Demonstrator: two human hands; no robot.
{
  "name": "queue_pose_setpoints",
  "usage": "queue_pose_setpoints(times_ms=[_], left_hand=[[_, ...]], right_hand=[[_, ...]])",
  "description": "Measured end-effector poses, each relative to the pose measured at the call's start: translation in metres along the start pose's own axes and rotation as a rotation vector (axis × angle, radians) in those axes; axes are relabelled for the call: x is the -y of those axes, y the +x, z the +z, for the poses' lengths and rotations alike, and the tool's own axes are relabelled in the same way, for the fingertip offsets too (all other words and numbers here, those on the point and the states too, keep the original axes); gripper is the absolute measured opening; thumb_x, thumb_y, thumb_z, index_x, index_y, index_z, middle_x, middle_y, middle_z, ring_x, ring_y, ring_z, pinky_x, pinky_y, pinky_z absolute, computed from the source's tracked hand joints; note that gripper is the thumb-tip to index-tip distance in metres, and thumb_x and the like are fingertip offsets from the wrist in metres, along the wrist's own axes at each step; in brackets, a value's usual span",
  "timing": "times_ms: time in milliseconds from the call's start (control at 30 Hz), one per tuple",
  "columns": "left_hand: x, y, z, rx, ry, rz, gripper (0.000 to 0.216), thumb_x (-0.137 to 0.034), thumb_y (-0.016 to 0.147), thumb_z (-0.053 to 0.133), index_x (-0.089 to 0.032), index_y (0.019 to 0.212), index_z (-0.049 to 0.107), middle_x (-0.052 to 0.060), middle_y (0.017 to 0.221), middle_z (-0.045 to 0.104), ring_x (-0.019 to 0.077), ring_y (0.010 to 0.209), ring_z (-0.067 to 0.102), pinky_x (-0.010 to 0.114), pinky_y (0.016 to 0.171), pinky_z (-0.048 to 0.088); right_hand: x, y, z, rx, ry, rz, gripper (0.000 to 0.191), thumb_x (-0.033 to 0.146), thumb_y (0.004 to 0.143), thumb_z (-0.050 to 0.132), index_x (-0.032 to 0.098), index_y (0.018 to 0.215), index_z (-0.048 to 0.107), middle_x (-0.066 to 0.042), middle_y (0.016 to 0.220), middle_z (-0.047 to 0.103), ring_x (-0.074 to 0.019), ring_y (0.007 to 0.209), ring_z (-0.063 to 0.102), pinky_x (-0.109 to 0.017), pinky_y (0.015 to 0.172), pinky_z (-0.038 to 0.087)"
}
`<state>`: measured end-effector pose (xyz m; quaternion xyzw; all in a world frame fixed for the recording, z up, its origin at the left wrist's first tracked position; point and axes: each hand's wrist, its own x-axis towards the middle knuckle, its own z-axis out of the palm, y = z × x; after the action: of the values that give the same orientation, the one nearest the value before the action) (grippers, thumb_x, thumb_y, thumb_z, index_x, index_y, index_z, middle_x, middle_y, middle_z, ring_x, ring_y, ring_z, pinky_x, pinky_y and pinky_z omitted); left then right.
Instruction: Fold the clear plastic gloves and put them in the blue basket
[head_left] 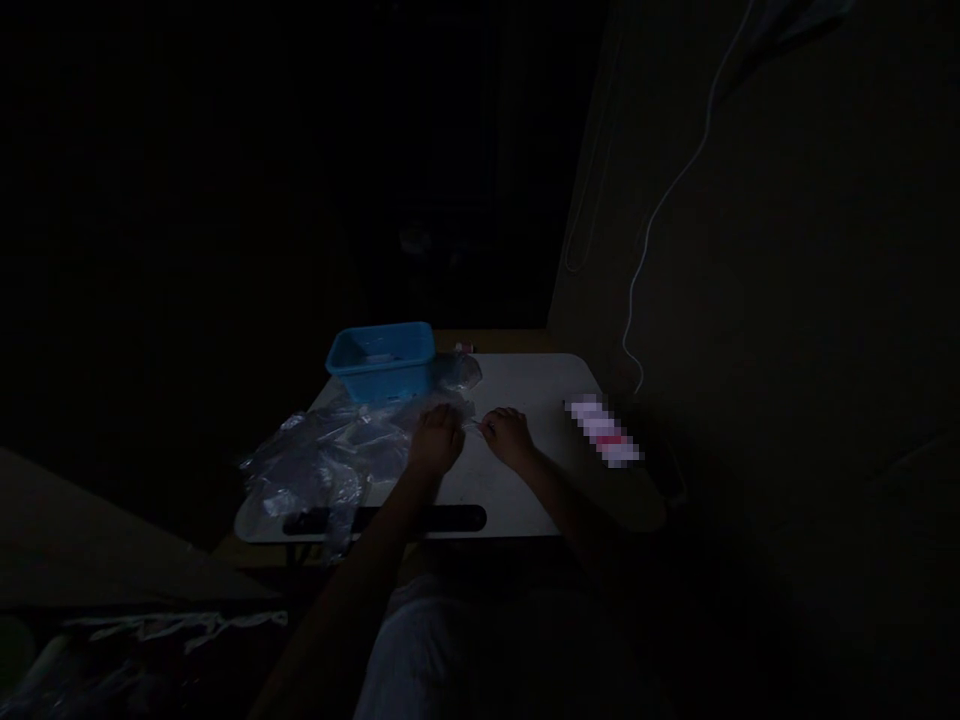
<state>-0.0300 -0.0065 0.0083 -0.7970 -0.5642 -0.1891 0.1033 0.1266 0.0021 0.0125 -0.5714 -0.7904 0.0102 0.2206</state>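
My left hand (437, 438) rests over the white table (525, 375) with its fingers curled onto the edge of a clear plastic bag (390, 435). Close by on the right, my right hand (508, 437) is closed in a pinch. A thin, pale sliver (474, 423) shows in the gap between the two hands, reaching the right fingertips. The dim light hides what it is. More crumpled clear plastic spreads to the left of my left hand, and part of it hangs over the table's front edge.
Behind the plastic stands a blue basket (386, 380) with something pale inside. A small pinkish item (465, 348) lies past the table's back edge. At the right sits a lit, pixelated object (604, 432). A white cable (637, 270) hangs along the wall. A dark slot runs along the front.
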Motion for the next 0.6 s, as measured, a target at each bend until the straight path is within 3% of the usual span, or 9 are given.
queue_pose_setpoints(times_ms=[200, 433, 600], left_hand=[[-0.003, -0.003, -0.007, 0.023, 0.075, -0.077, 0.043, -0.026, 0.083, 0.035, -0.011, 0.119, 0.052, 0.016, 0.130, 0.048, 0.0281, 0.124, 0.038, 0.051, 0.104, 0.022], [-0.002, -0.002, -0.006, 0.049, 0.054, -0.080, 0.041, -0.026, 0.084, 0.032, -0.011, 0.114, 0.055, 0.018, 0.128, 0.049, 0.0306, 0.123, 0.039, 0.056, 0.101, 0.022], [-0.001, -0.002, -0.005, 0.030, 0.046, -0.071, 0.037, -0.027, 0.083, 0.034, -0.014, 0.109, 0.058, 0.016, 0.124, 0.052, 0.0312, 0.120, 0.041, 0.056, 0.099, 0.024]], right_hand=[[-0.020, -0.004, -0.005, 0.003, 0.034, 0.038, 0.017, 0.025, 0.084, 0.047, 0.020, 0.086, 0.063, -0.004, 0.088, 0.067, -0.0173, 0.086, 0.058, -0.028, 0.078, 0.036], [-0.054, -0.013, -0.012, -0.019, 0.187, -0.054, 0.025, 0.012, 0.080, 0.044, 0.018, 0.093, 0.064, -0.006, 0.096, 0.065, -0.0159, 0.092, 0.056, -0.026, 0.084, 0.039], [-0.072, -0.021, -0.030, -0.067, 0.472, 0.040, 0.028, 0.020, 0.083, 0.040, 0.015, 0.091, 0.066, -0.008, 0.095, 0.065, -0.0163, 0.089, 0.057, -0.028, 0.082, 0.042]])
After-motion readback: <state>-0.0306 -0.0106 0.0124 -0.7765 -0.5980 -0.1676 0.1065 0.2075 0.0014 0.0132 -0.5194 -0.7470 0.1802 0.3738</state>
